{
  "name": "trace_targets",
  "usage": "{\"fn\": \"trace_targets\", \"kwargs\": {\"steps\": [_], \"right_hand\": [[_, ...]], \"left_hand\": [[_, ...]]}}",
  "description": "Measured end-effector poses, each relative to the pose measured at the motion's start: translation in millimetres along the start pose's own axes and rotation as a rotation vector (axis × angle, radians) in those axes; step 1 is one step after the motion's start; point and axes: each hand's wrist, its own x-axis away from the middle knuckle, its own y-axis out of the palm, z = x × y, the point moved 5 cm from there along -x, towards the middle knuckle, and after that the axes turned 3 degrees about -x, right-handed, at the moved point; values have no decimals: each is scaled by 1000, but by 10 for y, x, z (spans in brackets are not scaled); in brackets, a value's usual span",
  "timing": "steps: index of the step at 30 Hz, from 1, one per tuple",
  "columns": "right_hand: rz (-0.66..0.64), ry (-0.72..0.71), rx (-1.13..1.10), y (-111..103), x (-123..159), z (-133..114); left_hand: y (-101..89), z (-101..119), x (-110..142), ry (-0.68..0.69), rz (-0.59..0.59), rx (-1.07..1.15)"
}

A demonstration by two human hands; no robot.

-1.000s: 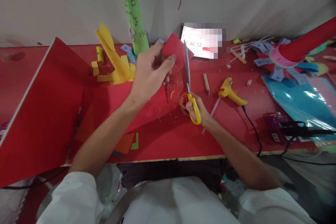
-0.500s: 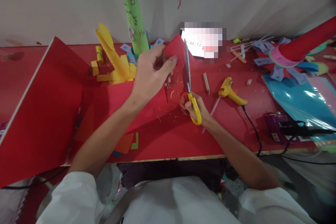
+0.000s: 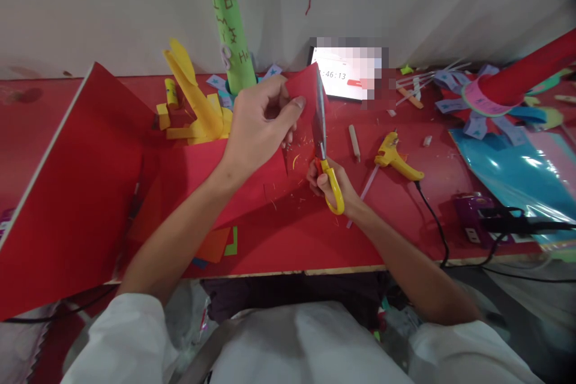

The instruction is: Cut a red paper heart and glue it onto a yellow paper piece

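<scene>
My left hand (image 3: 263,123) pinches a piece of red paper (image 3: 301,89) between thumb and fingers, holding it above the table. Scissors (image 3: 333,187) with yellow and red handles are gripped in my right hand (image 3: 341,183), their blades pointing away from me. The blades stand along the right edge of the red paper; whether they bite into it I cannot tell. Small paper scraps are scattered on the table beneath both hands. A larger sheet of red paper (image 3: 198,174) lies under my left forearm.
A red board (image 3: 76,204) stands tilted at the left. Behind my hands are a yellow paper shape (image 3: 202,111), a green tube (image 3: 231,30) and a lit tablet (image 3: 333,75). On the right lie a yellow glue gun (image 3: 393,156), its cord, a purple power strip (image 3: 470,216) and blue film (image 3: 508,168).
The scissor blades have drawn closer together along the paper's edge, and the paper has shifted slightly. Both hands stay in nearly the same place.
</scene>
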Motion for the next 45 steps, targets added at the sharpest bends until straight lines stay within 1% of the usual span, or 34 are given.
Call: {"fn": "trace_targets", "kwargs": {"steps": [3,7,13,18,22,26,29,32,35,40,45], "right_hand": [[22,26,1,-22,7,27],[33,54,-21,-13,2,-1],[1,59,-4,26,0,-43],[9,51,4,14,-6,-18],[25,50,-10,-5,9,3],[9,55,-31,-5,39,14],[-5,35,-17,6,41,-3],[-8,22,-3,28,19,-24],[13,56,-4,25,-2,-13],[44,53,-25,-22,0,6],[44,54,-32,-19,14,4]], "left_hand": [[-1,-21,12,-9,29,-5],[-8,-44,13,-12,54,3],[-2,-28,-15,80,41,28],[17,-10,15,13,7,-19],[7,14,34,5,28,-20],[-10,8,31,-8,61,-37],[-13,-6,17,-10,45,-57],[-10,-16,-5,39,14,-63],[-7,-14,-18,88,-8,-45],[-13,-4,-5,21,6,-91],[-12,11,8,16,34,-86]]}}
